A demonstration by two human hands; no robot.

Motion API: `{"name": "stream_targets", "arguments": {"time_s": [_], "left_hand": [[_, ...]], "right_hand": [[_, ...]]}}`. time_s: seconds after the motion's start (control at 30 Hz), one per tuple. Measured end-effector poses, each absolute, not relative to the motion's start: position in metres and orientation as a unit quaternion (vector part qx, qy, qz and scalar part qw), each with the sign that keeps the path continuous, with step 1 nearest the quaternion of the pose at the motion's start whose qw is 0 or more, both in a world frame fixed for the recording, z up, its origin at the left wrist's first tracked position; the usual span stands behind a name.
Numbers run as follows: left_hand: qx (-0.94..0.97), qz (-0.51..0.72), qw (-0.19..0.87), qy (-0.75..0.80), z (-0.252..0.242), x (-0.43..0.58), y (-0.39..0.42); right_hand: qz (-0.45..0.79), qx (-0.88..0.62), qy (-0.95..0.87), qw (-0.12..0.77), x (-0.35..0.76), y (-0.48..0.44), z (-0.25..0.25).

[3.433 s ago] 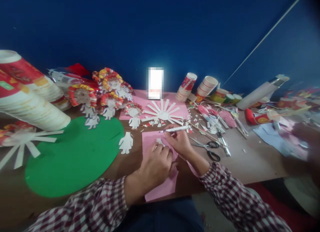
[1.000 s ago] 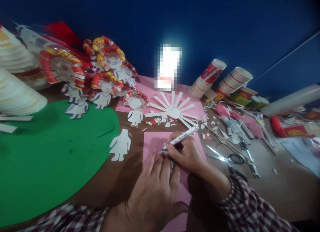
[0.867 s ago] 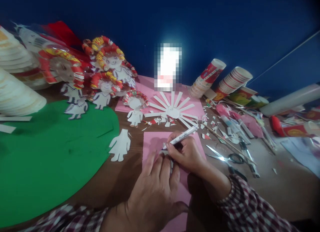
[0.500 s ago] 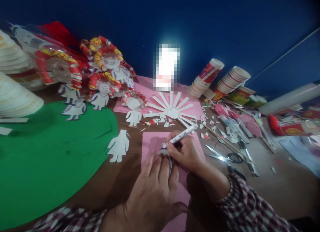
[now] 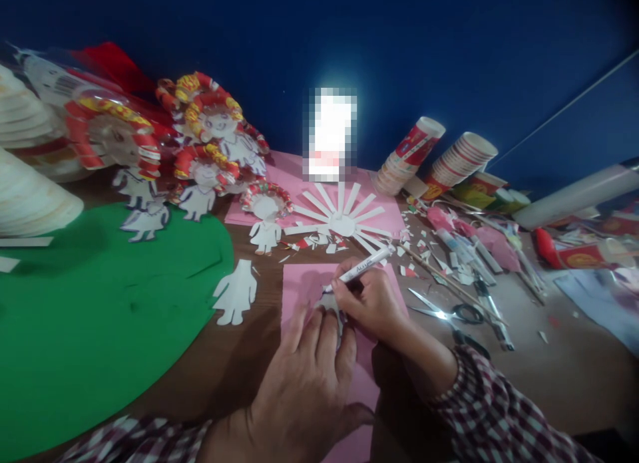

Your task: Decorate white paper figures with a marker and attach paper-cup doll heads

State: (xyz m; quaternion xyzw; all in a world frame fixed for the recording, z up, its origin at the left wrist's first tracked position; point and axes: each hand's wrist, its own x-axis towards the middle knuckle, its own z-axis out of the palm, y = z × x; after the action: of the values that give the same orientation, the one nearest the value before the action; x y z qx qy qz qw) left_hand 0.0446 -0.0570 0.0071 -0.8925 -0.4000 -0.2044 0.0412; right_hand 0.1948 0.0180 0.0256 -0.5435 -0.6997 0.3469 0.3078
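Observation:
My right hand (image 5: 372, 305) grips a white marker pen (image 5: 360, 268), its tip down on a small white paper figure (image 5: 329, 303) that lies on a pink sheet (image 5: 299, 283). My left hand (image 5: 307, 383) lies flat with fingers stretched out, pressing that figure and the pink sheet down. The figure is mostly hidden under my fingers. Another white paper figure (image 5: 235, 292) lies just left of the pink sheet on the wooden table (image 5: 544, 376).
A large green paper circle (image 5: 100, 316) fills the left. Behind it stand decorated paper dolls (image 5: 210, 150) and stacked paper plates (image 5: 30, 197). A white cut paper sunburst (image 5: 342, 220) lies beyond the pink sheet. Scissors (image 5: 444, 313), paper cup stacks (image 5: 439, 160), pens and scraps clutter the right.
Since 3.4 s ago the view has come closer and my left hand has flattened on the figure. Over the last second the pen tip has shifted only slightly; both hands stay put.

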Motion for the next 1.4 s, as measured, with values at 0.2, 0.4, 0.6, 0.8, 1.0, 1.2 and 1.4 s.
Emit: {"name": "stream_targets", "arguments": {"time_s": [0.2, 0.4, 0.6, 0.8, 1.0, 1.2, 1.4], "left_hand": [[-0.893, -0.201, 0.04, -0.401, 0.0075, 0.0458, -0.0567], [-0.896, -0.189, 0.039, -0.399, 0.0079, 0.045, -0.0572], [-0.895, -0.197, 0.044, -0.399, 0.0078, 0.0445, -0.0576], [-0.895, -0.19, 0.046, -0.4, 0.008, 0.0452, -0.0574], [-0.897, -0.186, 0.048, -0.399, 0.0094, 0.0447, -0.0577], [-0.898, -0.182, 0.049, -0.398, 0.0083, 0.0448, -0.0573], [-0.895, -0.191, 0.05, -0.401, 0.0084, 0.0452, -0.0577]], "right_hand": [[0.335, -0.546, -0.704, 0.308, 0.1952, 0.0189, 0.0253], [0.329, -0.547, -0.699, 0.322, 0.1956, 0.02, 0.0231], [0.332, -0.55, -0.695, 0.325, 0.1952, 0.0202, 0.0245], [0.33, -0.551, -0.695, 0.323, 0.1954, 0.0201, 0.0251], [0.331, -0.55, -0.694, 0.326, 0.1955, 0.0197, 0.0272], [0.33, -0.57, -0.681, 0.321, 0.1952, 0.019, 0.0297], [0.331, -0.556, -0.69, 0.323, 0.195, 0.0197, 0.0279]]}}
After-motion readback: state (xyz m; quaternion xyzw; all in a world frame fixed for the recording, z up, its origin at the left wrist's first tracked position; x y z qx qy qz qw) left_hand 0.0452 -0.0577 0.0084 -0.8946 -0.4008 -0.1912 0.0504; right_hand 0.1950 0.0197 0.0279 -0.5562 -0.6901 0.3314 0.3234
